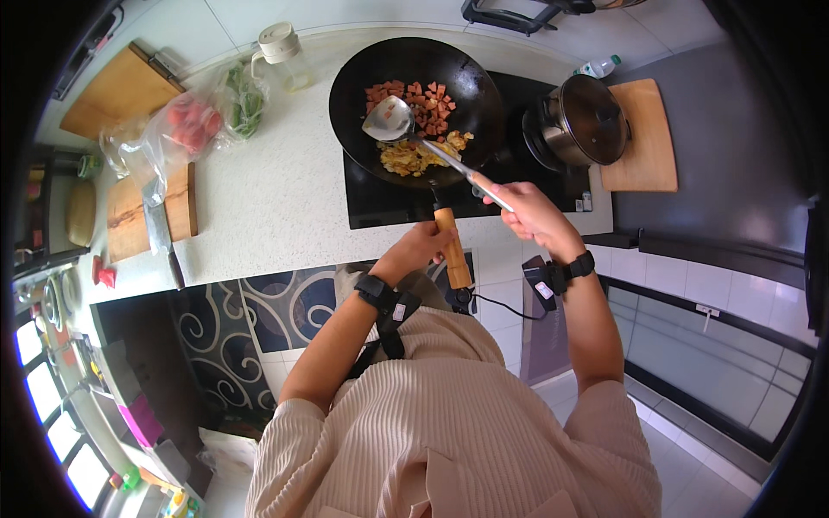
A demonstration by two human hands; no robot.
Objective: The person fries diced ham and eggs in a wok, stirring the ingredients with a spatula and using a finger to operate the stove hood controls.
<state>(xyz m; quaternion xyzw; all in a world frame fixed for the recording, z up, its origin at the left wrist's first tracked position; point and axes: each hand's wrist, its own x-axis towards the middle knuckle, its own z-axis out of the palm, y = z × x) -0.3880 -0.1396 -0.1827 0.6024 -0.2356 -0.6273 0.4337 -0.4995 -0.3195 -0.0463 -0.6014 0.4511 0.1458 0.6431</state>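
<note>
A dark wok (476, 103) sits on the black cooktop (382, 207). Pinkish-red diced meat (432, 115) lies in it, with cooked scrambled egg (405, 160) nearer to me. My left hand (424, 246) is closed around the wok's wooden handle (456, 262). In my right hand (531, 210) is the handle of a metal wok spatula (388, 120); its broad head is inside the wok, over the left part of the meat, with a few bits on it. Whether the head touches the food cannot be told.
Right of the wok stands a lidded steel pot (576, 129), beside a wooden board (654, 142) and a plastic bottle (597, 67). On the left counter are a cleaver (157, 220) on a cutting board (123, 213), bagged tomatoes (193, 126), bagged green vegetables (243, 103) and a glass jug (285, 61).
</note>
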